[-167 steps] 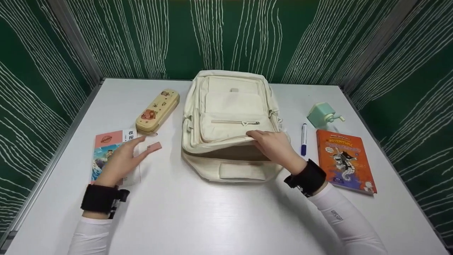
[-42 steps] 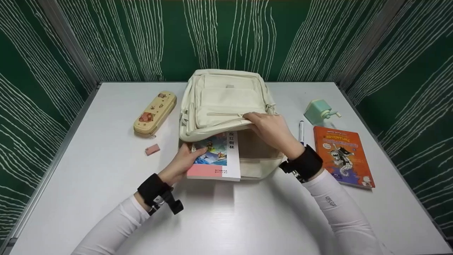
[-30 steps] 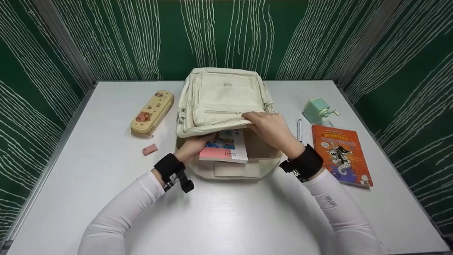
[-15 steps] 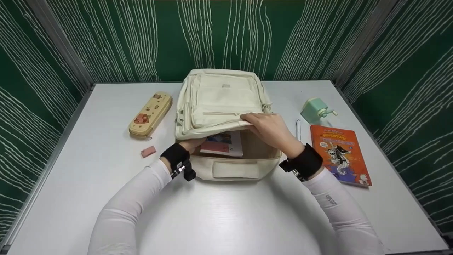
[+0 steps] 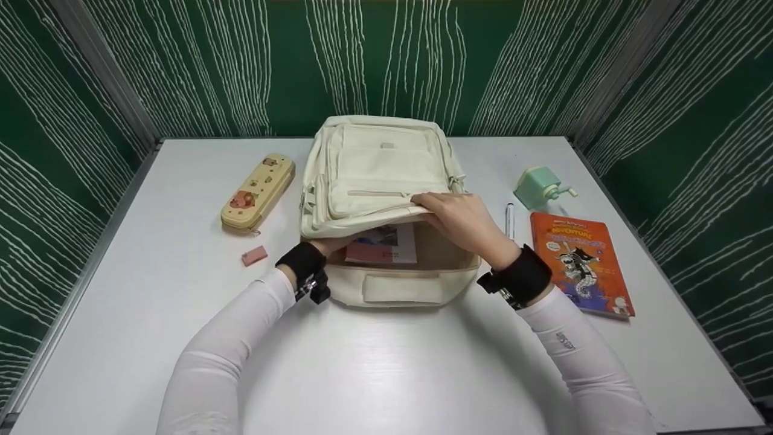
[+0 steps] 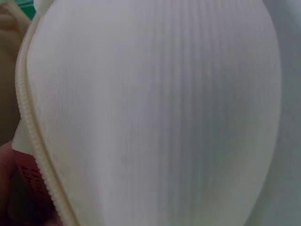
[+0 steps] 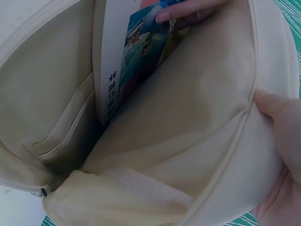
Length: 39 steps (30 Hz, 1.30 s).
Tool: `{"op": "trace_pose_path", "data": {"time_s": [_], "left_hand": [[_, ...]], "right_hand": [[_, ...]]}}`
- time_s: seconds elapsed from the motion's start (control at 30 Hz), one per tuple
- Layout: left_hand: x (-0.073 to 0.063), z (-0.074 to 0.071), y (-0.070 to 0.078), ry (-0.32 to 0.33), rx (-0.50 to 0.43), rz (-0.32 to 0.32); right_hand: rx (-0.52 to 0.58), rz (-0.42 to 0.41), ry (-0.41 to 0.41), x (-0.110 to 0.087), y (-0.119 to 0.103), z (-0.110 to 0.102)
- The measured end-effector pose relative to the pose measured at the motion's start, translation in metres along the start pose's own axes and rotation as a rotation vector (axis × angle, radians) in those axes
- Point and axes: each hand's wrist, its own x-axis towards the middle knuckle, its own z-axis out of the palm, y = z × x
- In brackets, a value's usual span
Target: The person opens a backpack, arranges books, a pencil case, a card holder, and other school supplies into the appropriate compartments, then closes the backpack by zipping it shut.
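A cream backpack lies on the table with its main compartment unzipped toward me. My right hand pinches the upper edge of the opening and holds it raised. Inside the bag, my left hand grips a paperback book by its side. The right wrist view shows the left thumb on the book's picture cover, with the fingers partly hidden behind. Most of the book is within the compartment, and the front panel covers its far part. Cream fabric and a zipper fill most of the left wrist view.
On the left lie a yellow pencil case and a pink eraser. To the right are a green crank pencil sharpener, a white-capped marker and an orange book. Patterned green walls surround the white table.
My left hand released the eraser onto the table, took the paperback from the left and slid it into the backpack. My right hand raised the opening's edge and still holds it.
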Motion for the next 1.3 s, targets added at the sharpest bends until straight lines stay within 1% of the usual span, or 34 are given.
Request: {"op": "trace_pose_path", "data": {"time_s": [0.07, 0.1, 0.13, 0.23, 0.3, 0.33, 0.37, 0.47, 0.6, 0.7, 0.77, 0.83, 0.87, 0.9, 0.93, 1.03, 1.1, 1.13, 1.17, 1.2, 1.27, 1.3], "left_hand": [[-0.002, 0.001, 0.008, -0.033, 0.038, 0.031], [-0.003, 0.002, 0.012, -0.048, 0.069, 0.027], [-0.007, 0.004, 0.023, -0.046, 0.108, -0.008], [-0.009, 0.008, 0.033, -0.037, 0.163, -0.037], [-0.009, 0.009, 0.038, -0.007, 0.206, -0.038], [-0.009, 0.01, 0.04, 0.02, 0.239, -0.036], [-0.008, 0.01, 0.04, 0.027, 0.26, -0.031], [-0.011, 0.009, 0.043, 0.05, 0.311, -0.049], [-0.015, 0.009, 0.04, 0.041, 0.323, -0.073], [-0.017, 0.012, 0.038, 0.014, 0.356, -0.088], [-0.019, 0.014, 0.037, 0.002, 0.392, -0.114], [-0.021, 0.016, 0.038, 0.011, 0.402, -0.12], [-0.023, 0.017, 0.038, 0.007, 0.401, -0.117], [-0.026, 0.018, 0.039, 0.031, 0.398, -0.112], [-0.029, 0.019, 0.039, 0.049, 0.42, -0.088], [-0.042, 0.02, 0.04, 0.105, 0.495, 0.022], [-0.051, 0.019, 0.04, 0.156, 0.592, 0.124], [-0.055, 0.018, 0.039, 0.165, 0.646, 0.162], [-0.059, 0.017, 0.039, 0.166, 0.681, 0.175], [-0.063, 0.015, 0.039, 0.166, 0.718, 0.17], [-0.071, 0.012, 0.041, 0.153, 0.792, 0.133], [-0.075, 0.011, 0.041, 0.139, 0.824, 0.1]], "right_hand": [[0.001, 0.0, 0.001, 0.0, 0.0, 0.0], [0.001, 0.0, 0.001, 0.0, 0.0, 0.001], [0.003, 0.0, 0.001, 0.0, 0.0, 0.001], [0.005, 0.001, -0.004, 0.0, 0.0, 0.001], [0.002, 0.001, -0.007, 0.0, 0.0, 0.001], [0.001, 0.002, -0.007, -0.001, 0.0, 0.001], [-0.001, 0.003, -0.007, -0.001, 0.0, 0.001], [-0.002, 0.009, -0.003, -0.002, 0.0, 0.001], [0.0, 0.013, 0.001, -0.003, -0.001, 0.001], [0.003, 0.01, -0.002, -0.002, -0.001, 0.002], [0.006, 0.009, -0.002, -0.003, -0.001, 0.003], [0.012, 0.011, -0.001, -0.003, -0.002, 0.003], [0.014, 0.011, -0.001, -0.003, -0.002, 0.004], [0.014, 0.012, 0.0, -0.003, -0.002, 0.004], [0.016, 0.013, 0.001, -0.003, -0.002, 0.004], [0.019, 0.017, -0.002, -0.004, -0.002, 0.004], [0.019, 0.018, -0.003, -0.004, -0.002, 0.004], [0.021, 0.021, -0.005, -0.004, -0.002, 0.004], [0.022, 0.024, -0.007, -0.004, -0.002, 0.004], [0.023, 0.025, -0.008, -0.004, -0.002, 0.004], [0.022, 0.026, -0.007, -0.004, -0.001, 0.005], [0.021, 0.026, -0.007, -0.004, -0.001, 0.005]]}}
